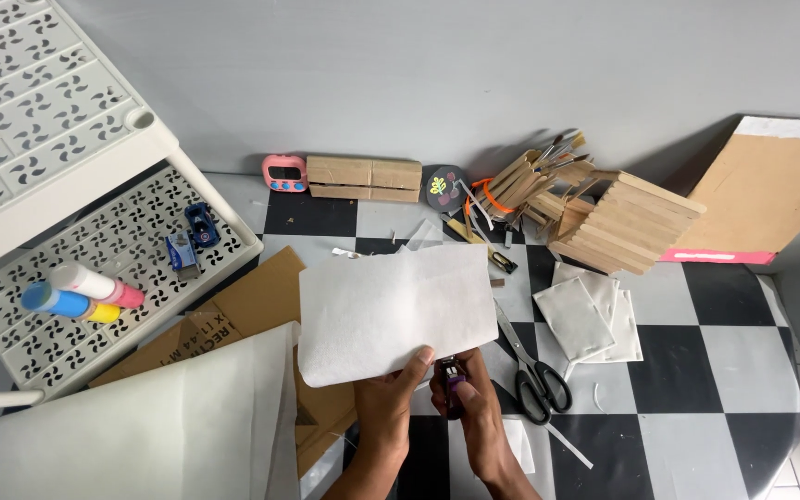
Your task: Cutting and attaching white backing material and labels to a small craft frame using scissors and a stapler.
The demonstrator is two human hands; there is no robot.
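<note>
1. We see the left hand [391, 398] pinching the white paper sheet [398, 313] by its lower edge above the checkered table [696, 370].
2. The right hand [469, 398] grips a small purple lighter [454, 380] just beside the scissors [530, 370].

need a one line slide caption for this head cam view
Left hand holds a white paper sheet while right hand grips a small purple tool beside scissors.

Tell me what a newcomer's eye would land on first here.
First, the white paper sheet at centre, held at its lower edge by the left hand, with the right hand beside it gripping a small purple tool. Next, black-handled scissors lie on the checkered table to the right, below a wooden stick structure.
</note>
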